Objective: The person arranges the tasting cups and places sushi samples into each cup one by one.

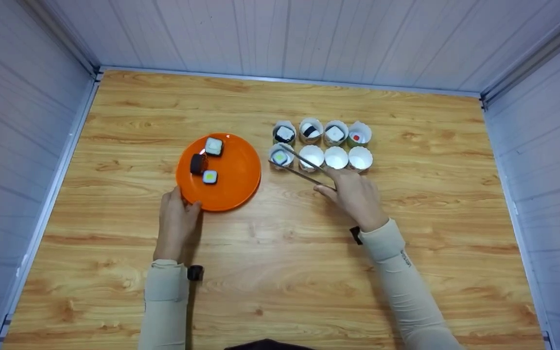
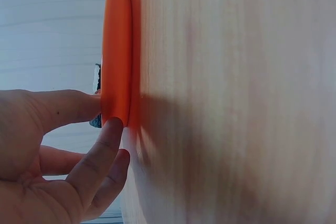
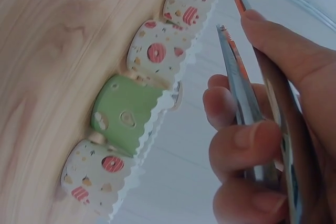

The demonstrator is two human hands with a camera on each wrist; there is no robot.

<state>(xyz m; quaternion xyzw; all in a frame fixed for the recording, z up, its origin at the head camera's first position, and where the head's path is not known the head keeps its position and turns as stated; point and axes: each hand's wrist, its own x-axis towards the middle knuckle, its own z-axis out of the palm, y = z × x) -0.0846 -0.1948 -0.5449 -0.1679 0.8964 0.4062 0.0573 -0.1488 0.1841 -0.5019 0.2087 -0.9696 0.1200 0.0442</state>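
My left hand (image 1: pixel 177 218) pinches the near-left rim of an orange plate (image 1: pixel 236 189), thumb above and fingers against its side in the left wrist view. On the plate lie a white-topped toy sushi roll (image 1: pixel 214 146), a dark one on its side (image 1: pixel 197 164) and a yellow-centred one (image 1: pixel 210 177). My right hand (image 1: pixel 358 197) holds metal tongs (image 1: pixel 304 175) with their arms spread. Their tips are over the front-left paper cup (image 1: pixel 287 164), where a sushi roll with a yellow-green centre (image 1: pixel 279 156) shows. Nothing is between the tips in the right wrist view (image 3: pixel 231 9).
Several paper cups stand in two rows right of the plate. Sushi pieces show in the back-row cups, such as a black-banded one (image 1: pixel 310 130). White insides show in the other front cups (image 1: pixel 336 157). Pale panel walls (image 1: pixel 285 39) border the wooden table (image 1: pixel 270 272).
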